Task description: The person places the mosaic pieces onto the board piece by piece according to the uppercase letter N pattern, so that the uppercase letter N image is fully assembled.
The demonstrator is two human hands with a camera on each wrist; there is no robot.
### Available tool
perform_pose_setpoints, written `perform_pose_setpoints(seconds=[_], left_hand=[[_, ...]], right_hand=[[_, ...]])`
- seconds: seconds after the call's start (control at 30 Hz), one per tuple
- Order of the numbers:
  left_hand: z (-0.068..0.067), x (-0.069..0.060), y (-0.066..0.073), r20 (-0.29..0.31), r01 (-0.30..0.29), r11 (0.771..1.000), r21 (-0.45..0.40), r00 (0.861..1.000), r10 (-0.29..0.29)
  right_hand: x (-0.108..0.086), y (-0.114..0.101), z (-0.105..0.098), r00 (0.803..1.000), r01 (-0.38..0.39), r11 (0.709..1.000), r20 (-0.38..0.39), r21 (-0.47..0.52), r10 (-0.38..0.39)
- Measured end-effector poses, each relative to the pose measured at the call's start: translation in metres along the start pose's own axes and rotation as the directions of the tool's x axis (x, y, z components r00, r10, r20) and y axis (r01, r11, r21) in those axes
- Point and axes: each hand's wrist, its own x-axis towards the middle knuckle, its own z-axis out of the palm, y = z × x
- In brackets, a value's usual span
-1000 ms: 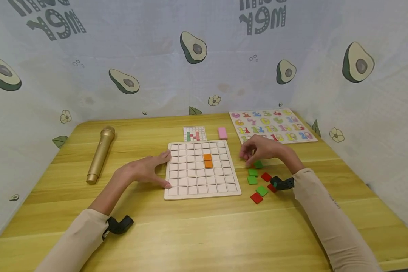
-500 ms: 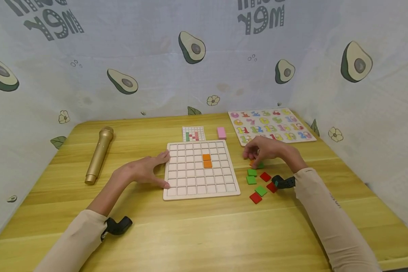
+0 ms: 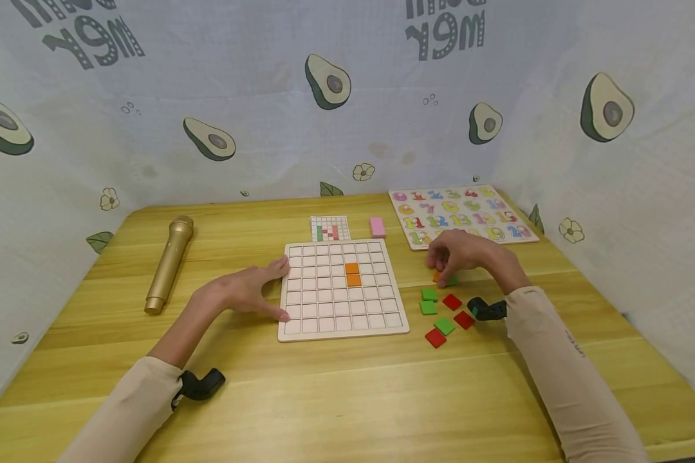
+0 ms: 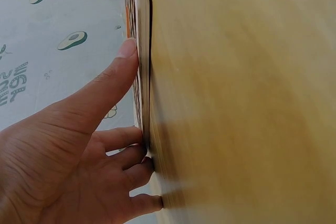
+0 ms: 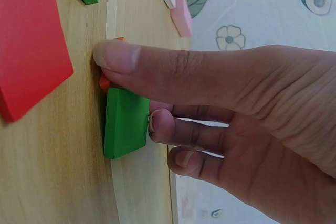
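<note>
My left hand (image 3: 244, 287) rests at the left edge of a white grid board (image 3: 318, 308), thumb near its front corner and fingers farther back. In the left wrist view the thumb touches the board's rim. Two orange tiles (image 3: 353, 280) lie side by side in the grid. To the right of the board, my right hand (image 3: 462, 251) pinches another orange tile (image 5: 105, 82), mostly hidden behind the thumb. A green tile (image 5: 126, 124) stands tilted against it, below the thumb. Several loose green tiles (image 3: 444, 326) and red tiles (image 3: 436, 337) lie nearer me.
Behind the board are a small card with a coloured grid pattern (image 3: 327, 229) and a pink block (image 3: 378, 227). A number puzzle board (image 3: 457, 215) lies back right. A gold microphone (image 3: 170, 265) lies at the left. Patterned cloth surrounds the wooden table (image 3: 347, 399).
My right hand has shifted right, away from the board, and the orange and green tiles at its fingertips have moved with it. The left hand has stayed on the board's edge.
</note>
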Motion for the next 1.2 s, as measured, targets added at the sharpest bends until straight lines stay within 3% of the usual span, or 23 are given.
perform_pose_setpoints(seconds=[0.37, 1.2], left_hand=[[0.0003, -0.001, 0.0008, -0.001, -0.005, 1.0, -0.006, 1.0, 0.005], [0.0001, 0.0001, 0.0005, 0.0, -0.007, 1.0, -0.007, 1.0, 0.007]], right_hand=[[0.0022, 0.0007, 0.0023, 0.999, -0.003, 1.0, -0.048, 0.016, 0.003], [0.0066, -0.0024, 0.0085, 0.997, 0.007, 0.999, -0.071, 0.047, -0.003]])
